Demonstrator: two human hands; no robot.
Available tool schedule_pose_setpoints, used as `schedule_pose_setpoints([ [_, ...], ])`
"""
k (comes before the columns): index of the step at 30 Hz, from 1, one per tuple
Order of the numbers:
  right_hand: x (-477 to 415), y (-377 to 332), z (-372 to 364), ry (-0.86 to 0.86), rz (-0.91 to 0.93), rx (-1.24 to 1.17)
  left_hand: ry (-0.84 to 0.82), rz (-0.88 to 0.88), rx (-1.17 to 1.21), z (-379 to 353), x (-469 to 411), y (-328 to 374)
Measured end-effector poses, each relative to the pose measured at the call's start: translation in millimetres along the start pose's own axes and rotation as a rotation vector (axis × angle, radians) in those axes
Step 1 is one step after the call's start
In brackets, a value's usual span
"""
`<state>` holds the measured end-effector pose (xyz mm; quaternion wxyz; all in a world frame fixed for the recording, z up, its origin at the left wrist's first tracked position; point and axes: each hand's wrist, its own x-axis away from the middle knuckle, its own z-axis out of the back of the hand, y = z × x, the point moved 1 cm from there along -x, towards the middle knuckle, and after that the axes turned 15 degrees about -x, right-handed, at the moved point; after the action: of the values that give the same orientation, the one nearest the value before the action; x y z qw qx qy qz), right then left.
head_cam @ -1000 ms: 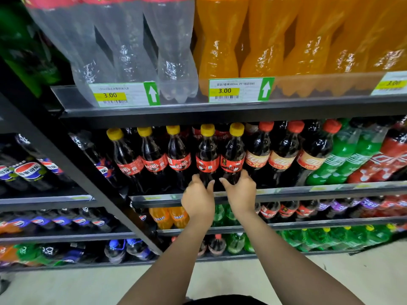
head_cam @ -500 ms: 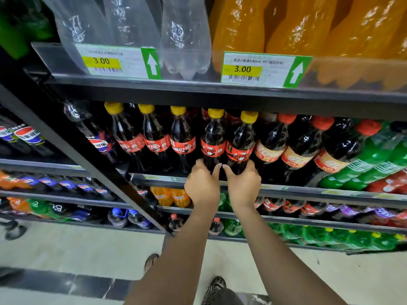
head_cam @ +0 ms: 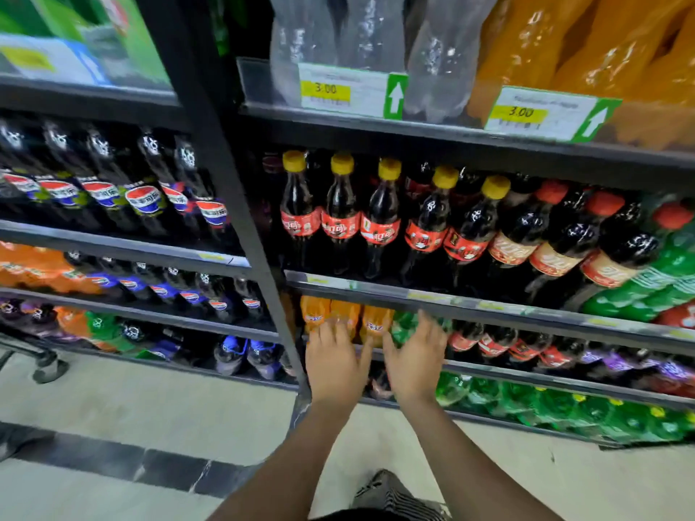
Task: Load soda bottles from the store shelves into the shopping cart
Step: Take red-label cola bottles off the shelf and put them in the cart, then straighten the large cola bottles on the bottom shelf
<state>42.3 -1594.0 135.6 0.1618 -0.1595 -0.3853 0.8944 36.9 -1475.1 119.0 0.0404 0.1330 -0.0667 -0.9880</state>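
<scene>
Dark cola bottles (head_cam: pixel 380 220) with yellow caps and red labels stand in a row on the middle shelf, all upright. Below that shelf's rail (head_cam: pixel 489 306), small orange soda bottles (head_cam: pixel 316 314) and green bottles (head_cam: pixel 404 325) sit on a lower shelf. My left hand (head_cam: pixel 334 364) is spread flat in front of the orange bottles, holding nothing. Beside it, my right hand (head_cam: pixel 415 364) has straight, parted fingers and is also empty. Motion blur hides whether the fingertips touch the bottles. Of the cart only a wheel (head_cam: pixel 49 368) shows, at the far left.
A black shelf upright (head_cam: pixel 225 182) splits the rack; blue-labelled cola bottles (head_cam: pixel 143 199) fill the left bay. Clear and orange big bottles (head_cam: pixel 564 50) stand on the top shelf behind price tags (head_cam: pixel 353 90). Pale floor with a dark stripe (head_cam: pixel 113 464) lies below.
Both hands have dropped from the yellow-capped cola bottles to the shelf below, with fingers now spread. The view has swung left and down, so the left bay shows.
</scene>
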Motion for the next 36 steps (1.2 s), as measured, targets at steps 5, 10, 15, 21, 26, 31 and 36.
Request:
schedule_pose_setpoints([
  [5, 75, -39, -59, -0.334, 0.041, 0.291, -0.122, 0.04, -0.164, -5, 46, -136],
  [10, 142, -100, -119, -0.503, 0.164, 0.401, -0.156, 0.176, -0.279, 10, 93, -269],
  [15, 209, -152, -196, -0.667, 0.294, 0.323, -0.192, 0.353, -0.32, 35, 124, -373],
  [21, 254, -203, -253, -0.773, 0.357, 0.325, -0.316, 0.612, -0.244, 41, 163, -452],
  [26, 256, -217, -300, -0.832, 0.308, 0.409, -0.357, 0.799, -0.117, 27, 161, -490],
  [31, 248, -226, -363, -0.916, 0.238, 0.4, -0.396, 0.847, -0.061, 0, 131, -533],
  [36, 241, -256, -433, -0.968, 0.186, 0.427, -0.504, 0.85, 0.003, -19, 92, -579],
])
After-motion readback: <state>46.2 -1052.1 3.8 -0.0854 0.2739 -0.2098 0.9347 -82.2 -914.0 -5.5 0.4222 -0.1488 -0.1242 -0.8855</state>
